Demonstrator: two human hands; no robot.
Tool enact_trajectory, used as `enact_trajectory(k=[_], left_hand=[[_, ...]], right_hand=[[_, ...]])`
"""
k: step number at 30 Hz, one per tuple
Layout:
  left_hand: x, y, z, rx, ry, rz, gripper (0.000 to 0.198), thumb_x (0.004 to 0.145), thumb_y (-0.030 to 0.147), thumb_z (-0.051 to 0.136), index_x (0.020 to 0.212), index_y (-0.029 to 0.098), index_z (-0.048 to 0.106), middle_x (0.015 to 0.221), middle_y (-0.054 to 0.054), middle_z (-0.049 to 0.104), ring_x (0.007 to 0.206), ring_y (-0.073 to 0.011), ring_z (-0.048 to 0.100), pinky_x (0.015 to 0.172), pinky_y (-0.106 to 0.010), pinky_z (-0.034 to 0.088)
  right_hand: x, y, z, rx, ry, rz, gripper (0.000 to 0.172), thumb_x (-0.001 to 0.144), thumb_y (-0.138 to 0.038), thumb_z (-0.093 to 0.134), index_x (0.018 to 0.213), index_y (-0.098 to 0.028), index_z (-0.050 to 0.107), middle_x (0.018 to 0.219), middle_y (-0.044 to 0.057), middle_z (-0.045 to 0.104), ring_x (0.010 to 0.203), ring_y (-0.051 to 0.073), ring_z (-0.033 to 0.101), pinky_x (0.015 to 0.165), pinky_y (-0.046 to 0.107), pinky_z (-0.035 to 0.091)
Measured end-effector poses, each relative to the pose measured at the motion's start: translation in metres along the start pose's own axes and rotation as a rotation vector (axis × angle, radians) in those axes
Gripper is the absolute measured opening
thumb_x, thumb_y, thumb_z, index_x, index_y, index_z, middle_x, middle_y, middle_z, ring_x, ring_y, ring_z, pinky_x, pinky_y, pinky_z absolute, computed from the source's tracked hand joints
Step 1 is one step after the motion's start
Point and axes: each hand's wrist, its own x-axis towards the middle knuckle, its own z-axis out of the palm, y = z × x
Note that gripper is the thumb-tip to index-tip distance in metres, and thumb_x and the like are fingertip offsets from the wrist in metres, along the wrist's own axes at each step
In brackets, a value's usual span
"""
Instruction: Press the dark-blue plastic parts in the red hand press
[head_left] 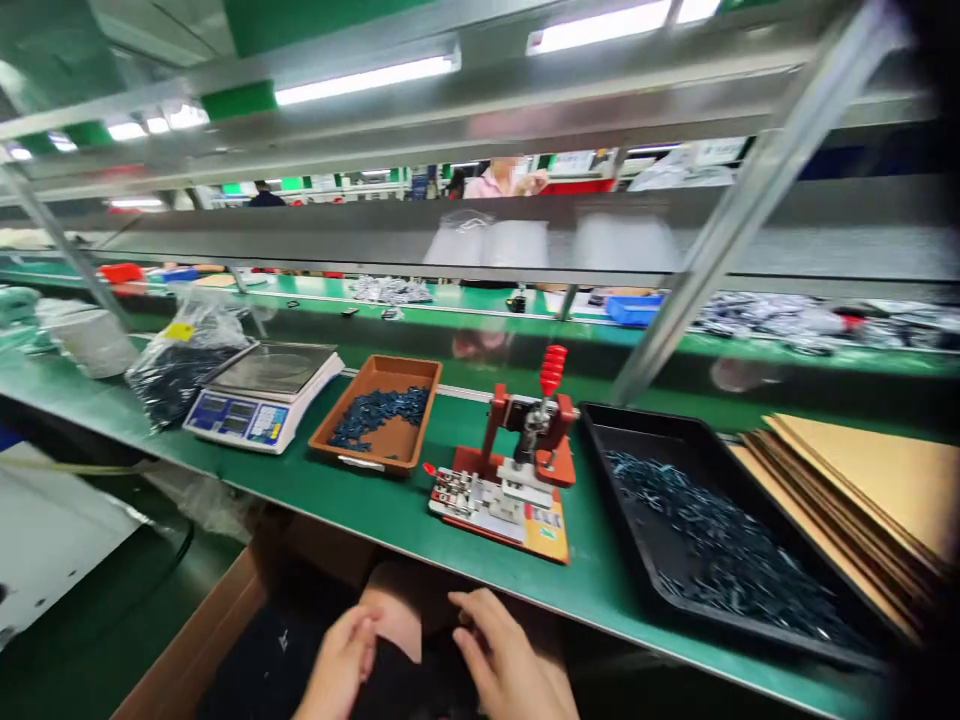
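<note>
Below the bench edge, my left hand [341, 655] has its fingers curled in; whether anything is in them is hidden. My right hand [502, 650] is open, thumb and forefinger apart, holding nothing visible. A tan, flat-looking piece [401, 620] shows between the hands, close to the left fingertips. On the bench ahead stands a small hand press [525, 450] with a red lever grip, red-brown frame and metal fixture. To its left lies an orange-brown tray [375, 462] of small dark parts [382, 412]. At its right, a large black tray [645, 540] contains many dark parts [712, 530].
A digital scale [259, 400] stands left of the brown tray, beside a clear bag of dark parts [180, 365]. Cardboard sheets [862, 480] are stacked at right. A slanted metal post [720, 250] and a shelf [337, 235] cross above the green bench [345, 515]. A person [499, 180] is beyond.
</note>
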Motion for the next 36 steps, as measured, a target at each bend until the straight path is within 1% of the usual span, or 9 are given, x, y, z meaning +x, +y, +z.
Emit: enact_trajectory(k=[2,4,7,11,15,18,20,24,36], left_hand=[[0.01,0.014,-0.04,0.136,0.065,0.065,0.072,0.066,0.085,0.06,0.088,0.017,0.064,0.051,0.006,0.043,0.046,-0.0103,0.038,0.046,-0.023,0.029],[0.023,0.021,-0.052,0.38,0.089,0.21,0.062,0.075,0.08,0.054,0.079,0.018,0.063,0.051,0.003,0.047,0.05,-0.0141,0.045,0.053,-0.027,0.041],[0.035,0.007,-0.024,0.663,-0.029,0.383,0.046,0.085,0.063,0.052,0.086,0.02,0.067,0.082,-0.007,0.067,0.081,-0.0232,0.064,0.078,-0.039,0.054],[0.018,-0.024,0.011,0.88,-0.192,0.498,0.033,0.096,0.043,0.046,0.103,0.02,0.068,0.103,-0.01,0.069,0.103,-0.0261,0.064,0.097,-0.047,0.052],[-0.023,-0.04,-0.011,0.956,-0.33,0.602,0.03,0.098,0.035,0.048,0.12,0.023,0.065,0.123,-0.01,0.067,0.12,-0.0259,0.058,0.106,-0.048,0.049],[-0.042,-0.05,-0.032,1.001,-0.303,0.673,0.04,0.095,0.034,0.056,0.134,0.026,0.058,0.138,-0.01,0.06,0.13,-0.028,0.052,0.111,-0.052,0.045],[-0.046,-0.054,-0.037,1.01,-0.24,0.683,0.043,0.093,0.034,0.059,0.135,0.024,0.056,0.138,-0.01,0.059,0.129,-0.0289,0.051,0.11,-0.052,0.046],[-0.04,-0.055,-0.032,0.997,-0.171,0.672,0.039,0.091,0.035,0.062,0.128,0.021,0.06,0.13,-0.011,0.063,0.124,-0.0282,0.054,0.108,-0.049,0.046],[-0.014,-0.053,-0.042,1.059,-0.109,0.704,0.039,0.09,0.051,0.054,0.109,0.019,0.065,0.114,-0.012,0.07,0.11,-0.0298,0.062,0.104,-0.05,0.044]], right_hand=[[0.004,-0.005,-0.026,-0.062,-0.02,0.068,0.027,0.099,-0.026,0.046,0.115,-0.023,0.067,0.109,0.008,0.07,0.102,0.021,0.067,0.094,0.034,0.054],[0.01,-0.001,-0.032,-0.147,-0.125,0.088,0.026,0.099,-0.023,0.044,0.103,-0.02,0.07,0.102,0.008,0.071,0.1,0.022,0.066,0.094,0.035,0.052],[0.009,0.021,0.003,-0.319,-0.271,0.146,0.027,0.094,-0.014,0.046,0.107,-0.018,0.07,0.109,0.011,0.071,0.105,0.023,0.064,0.098,0.035,0.048],[-0.024,0.051,0.051,-0.367,-0.409,0.154,0.032,0.087,-0.008,0.049,0.112,-0.012,0.069,0.109,0.014,0.071,0.104,0.024,0.064,0.095,0.035,0.048],[-0.062,0.05,0.046,-0.168,-0.378,0.171,0.031,0.099,-0.018,0.043,0.116,-0.016,0.069,0.114,0.011,0.072,0.109,0.023,0.064,0.1,0.035,0.047],[-0.08,0.03,0.047,0.044,-0.384,0.218,0.032,0.103,-0.027,0.041,0.121,-0.021,0.066,0.116,0.008,0.072,0.105,0.021,0.066,0.095,0.032,0.049],[-0.089,0.018,0.059,0.117,-0.432,0.266,0.027,0.096,-0.031,0.056,0.119,-0.021,0.065,0.108,0.006,0.072,0.094,0.02,0.067,0.086,0.03,0.051],[-0.101,0.012,0.089,0.16,-0.413,0.373,0.048,0.079,-0.036,0.077,0.121,-0.02,0.06,0.102,0.005,0.067,0.086,0.02,0.064,0.079,0.03,0.052],[-0.091,0.028,0.113,0.237,-0.288,0.285,0.04,0.078,-0.044,0.081,0.106,-0.022,0.063,0.097,0.001,0.063,0.086,0.015,0.06,0.075,0.023,0.048]])
